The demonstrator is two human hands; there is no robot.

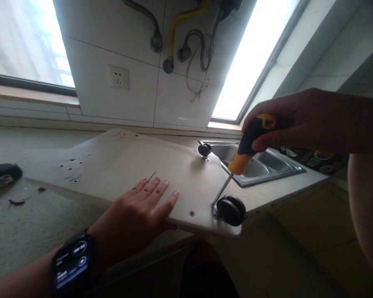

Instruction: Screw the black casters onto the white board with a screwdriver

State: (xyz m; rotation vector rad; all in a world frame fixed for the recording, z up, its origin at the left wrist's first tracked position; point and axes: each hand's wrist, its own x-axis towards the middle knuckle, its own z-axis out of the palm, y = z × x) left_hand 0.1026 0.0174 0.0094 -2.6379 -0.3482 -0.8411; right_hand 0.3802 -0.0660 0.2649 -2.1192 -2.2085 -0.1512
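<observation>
1. Key relation: screwdriver (248,140) slants from upper right down to lower left, tip at the bracket (215,212) of the near caster (231,210), just left of the wheels (exact screw contact too small to tell).
2. Right hand (294,118): fingers curled round the handle, coming in from the right, above and beyond the near caster.
3. Left hand (143,211): palm down, fingers nearly straight and slightly parted on the board (124,161), thumb seemingly at its near edge; presses rather than wraps. Watch (72,258) on that wrist.
4. Near caster lies right of the left hand, below the right hand, at the board's near right corner. Nearer hand hard to call; the right one reaches it through the tool.
5. Board: white, lying flat, long axis from far left to near right; right corner appears to overhang the bench (6,231).
6. Far caster (204,149) upright on the far right part; screw (192,213) left of the near caster; black part (3,171) off the left end (blurred, maybe another caster).
7. Room: steel sink (273,176) beyond, right; tiled wall (90,25) behind with socket (118,77), yellow pipe (172,35); bright windows either side.
</observation>
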